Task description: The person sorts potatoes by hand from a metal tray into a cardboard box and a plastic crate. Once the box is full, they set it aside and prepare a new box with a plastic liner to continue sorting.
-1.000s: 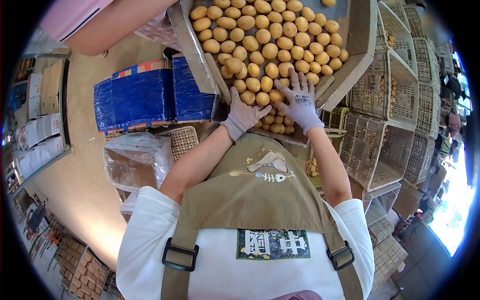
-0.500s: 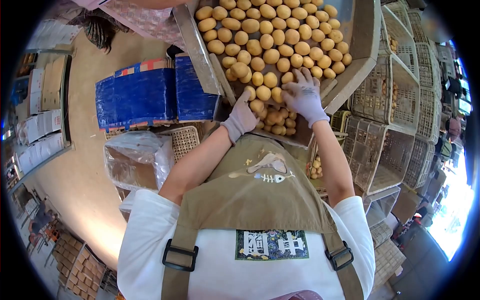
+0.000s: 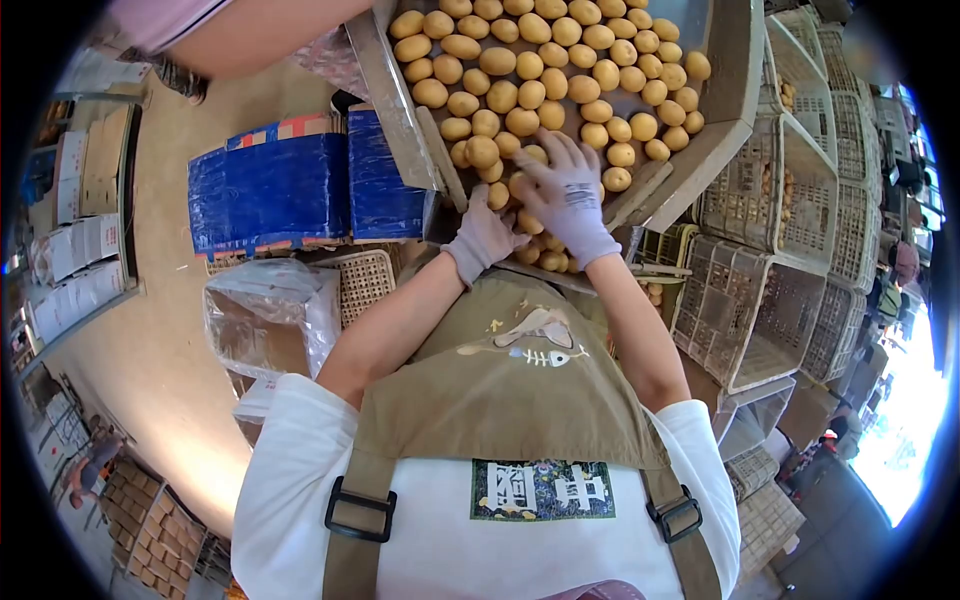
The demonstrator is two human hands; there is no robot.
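- Fingers (image 3: 571,152) of the gloved right hand (image 3: 565,192) are spread wide and laid flat on the potatoes (image 3: 540,70) at the near, narrow end of the metal tray (image 3: 725,95). Nothing is pinched between them.
- Left hand (image 3: 483,235), also gloved, sits at the near edge of the tray, just beside the right wrist. Its fingers are curled, and it cannot be told whether they enclose a potato.
- Edges: the tray's side walls converge toward the person, forming a narrow mouth under both hands. Potatoes crowd that mouth and touch one another.
- Open room: a bare strip of tray shows along the far right wall. Elsewhere the layer is dense, one potato deep.
- Orientation: the potatoes are oval, and their long axes lie in mixed directions with no common heading.
- Surroundings, left: blue boxes (image 3: 270,190) stand against the tray's left wall, with a plastic-lined box (image 3: 265,320) near them on the floor (image 3: 150,330).
- Surroundings, right: stacked plastic crates (image 3: 790,200) stand close against the tray's right wall.
- Another person's arm (image 3: 265,25) crosses above the tray's far left corner, well apart from both hands.
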